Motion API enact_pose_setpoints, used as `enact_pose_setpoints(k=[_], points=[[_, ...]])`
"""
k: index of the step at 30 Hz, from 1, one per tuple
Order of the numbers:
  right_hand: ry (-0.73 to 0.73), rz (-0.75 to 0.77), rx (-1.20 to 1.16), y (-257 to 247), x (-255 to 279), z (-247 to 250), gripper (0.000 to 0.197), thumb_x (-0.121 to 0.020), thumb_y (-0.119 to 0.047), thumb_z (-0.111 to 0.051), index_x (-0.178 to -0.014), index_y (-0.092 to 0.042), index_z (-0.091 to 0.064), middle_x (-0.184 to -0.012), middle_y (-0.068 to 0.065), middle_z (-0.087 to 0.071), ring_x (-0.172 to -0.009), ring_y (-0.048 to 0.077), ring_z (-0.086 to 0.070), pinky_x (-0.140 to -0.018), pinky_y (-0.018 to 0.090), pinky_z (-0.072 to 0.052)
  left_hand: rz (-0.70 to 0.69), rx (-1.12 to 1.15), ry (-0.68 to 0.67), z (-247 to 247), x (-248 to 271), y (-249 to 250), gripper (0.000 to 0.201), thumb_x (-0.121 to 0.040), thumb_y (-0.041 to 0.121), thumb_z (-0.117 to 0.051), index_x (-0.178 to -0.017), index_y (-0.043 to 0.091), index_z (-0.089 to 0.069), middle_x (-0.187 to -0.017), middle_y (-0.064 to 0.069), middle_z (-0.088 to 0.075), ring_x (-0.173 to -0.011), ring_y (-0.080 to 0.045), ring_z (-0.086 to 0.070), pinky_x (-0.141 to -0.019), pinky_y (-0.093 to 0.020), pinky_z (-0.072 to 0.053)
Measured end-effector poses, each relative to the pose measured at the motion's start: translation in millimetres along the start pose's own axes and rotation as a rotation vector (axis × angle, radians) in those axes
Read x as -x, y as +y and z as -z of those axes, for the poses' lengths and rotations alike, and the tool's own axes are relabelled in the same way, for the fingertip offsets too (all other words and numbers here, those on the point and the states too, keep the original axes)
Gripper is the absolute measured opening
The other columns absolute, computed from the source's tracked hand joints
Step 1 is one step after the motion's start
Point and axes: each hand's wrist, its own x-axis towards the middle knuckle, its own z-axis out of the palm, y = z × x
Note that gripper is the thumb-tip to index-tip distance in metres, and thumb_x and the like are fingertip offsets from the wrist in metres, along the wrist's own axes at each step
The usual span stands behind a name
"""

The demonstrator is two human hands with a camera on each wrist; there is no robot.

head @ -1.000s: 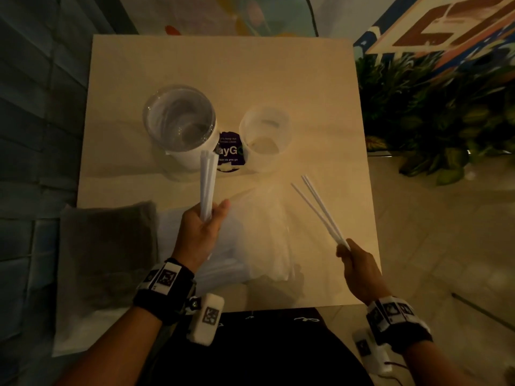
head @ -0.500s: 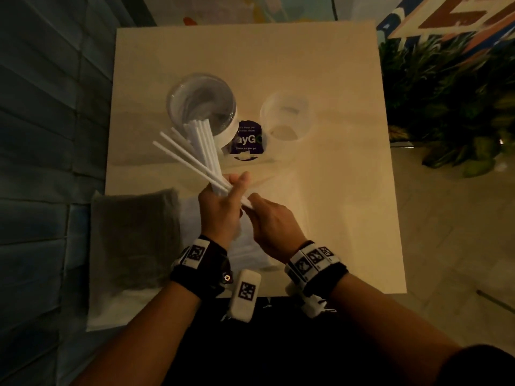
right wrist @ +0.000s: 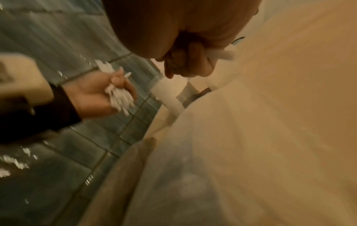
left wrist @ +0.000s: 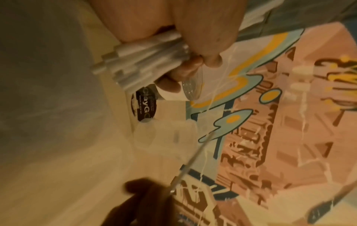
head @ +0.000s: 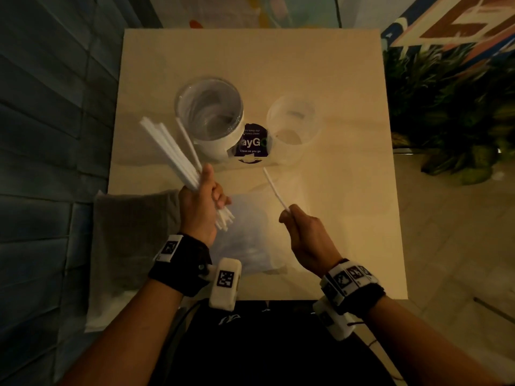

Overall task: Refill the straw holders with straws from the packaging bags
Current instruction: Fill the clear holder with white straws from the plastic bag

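Straw bundle (head: 178,160) mid-section hidden in left hand (head: 199,207); wrist views blurred.

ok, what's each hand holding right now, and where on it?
Left hand grips a bundle of white straws near its lower end, short ends sticking out below the fist. Right hand pinches a single straw at its near end.
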Motion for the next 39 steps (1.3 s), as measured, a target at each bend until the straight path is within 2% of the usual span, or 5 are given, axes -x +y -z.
enact_pose_setpoints(k=[11, 17, 26, 35, 39], points=[[-0.18, 0.202, 0.042, -48.2, -29.9, -20.1, 0.024, -0.105, -0.021, -0.035, -0.125, -0.017, -0.048, -0.085, -0.006, -0.066, -0.062, 0.014, -0.06, -0.06, 0.03, -0.049, -0.053, -0.395, -0.148, -8.7, 30.1, -24.5, 0.036, -0.082, 0.038, -0.072, -0.071, 0.009, -0.055, -0.05, -0.001, -0.048, -0.047, -0.014, -0.049, -0.044, -0.024, -0.043], [-0.236, 0.232, 0.106, -39.5, -23.1, -11.6, 0.031, -0.103, -0.041, -0.04, -0.099, -0.017, -0.058, -0.086, -0.004, -0.061, -0.068, 0.011, -0.054, -0.065, 0.037, -0.051, 0.024, -0.432, -0.086, 3.4, 22.3, -26.8, 0.034, -0.095, 0.036, -0.06, -0.069, 0.013, -0.057, -0.058, 0.0, -0.055, -0.055, -0.011, -0.057, -0.052, -0.022, -0.047], [0.034, -0.137, -0.811, -64.8, -83.1, 35.4, 0.051, -0.101, -0.045, -0.046, -0.146, -0.025, -0.037, -0.128, 0.006, -0.063, -0.105, 0.024, -0.068, -0.086, 0.043, -0.058, 0.2, -0.343, -0.463, -7.5, 33.3, -27.9, 0.034, -0.083, 0.033, -0.07, -0.066, 0.014, -0.048, -0.048, -0.002, -0.036, -0.041, -0.016, -0.036, -0.043, -0.028, -0.034], [-0.099, -0.045, -0.73, -65.6, -66.4, 26.8, 0.059, -0.089, -0.047, -0.065, -0.142, -0.032, -0.043, -0.13, 0.0, -0.062, -0.113, 0.028, -0.065, -0.098, 0.053, -0.051, 0.229, -0.393, -0.465, -3.0, 35.9, -38.8, 0.04, -0.076, 0.044, -0.08, -0.051, 0.026, -0.054, -0.046, 0.0, -0.042, -0.041, -0.016, -0.035, -0.047, -0.028, -0.031], [-0.301, -0.086, -0.64, -66.3, -57.8, 20.1, 0.028, -0.085, -0.036, -0.073, -0.106, -0.017, -0.069, -0.109, 0.005, -0.073, -0.104, 0.025, -0.069, -0.094, 0.053, -0.054, 0.214, -0.393, -0.542, -17.0, 39.1, -26.2, 0.012, -0.093, 0.016, -0.062, -0.087, 0.022, -0.053, -0.069, -0.009, -0.051, -0.049, -0.006, -0.055, -0.047, -0.022, -0.043]])
